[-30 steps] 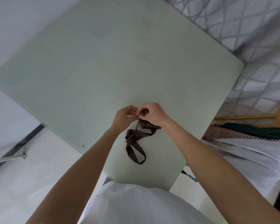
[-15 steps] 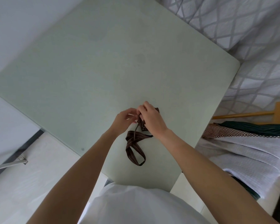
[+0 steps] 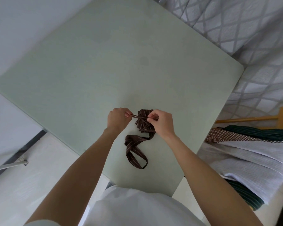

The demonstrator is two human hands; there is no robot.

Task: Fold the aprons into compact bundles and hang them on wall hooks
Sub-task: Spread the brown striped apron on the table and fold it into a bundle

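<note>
The hands are now drawing apart, left hand (image 3: 118,119) and right hand (image 3: 161,122) each pinching a thin tie across the brown pinstriped fabric apron bundle (image 3: 144,122) on the pale green table (image 3: 88,70).

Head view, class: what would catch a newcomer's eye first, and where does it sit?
The brown striped apron bundle on the pale green table, near its close edge, stands out first. The left hand and right hand pinch its thin tie from either side, and a looped strap trails toward the person. Other folded cloths lie right of the table.
</note>
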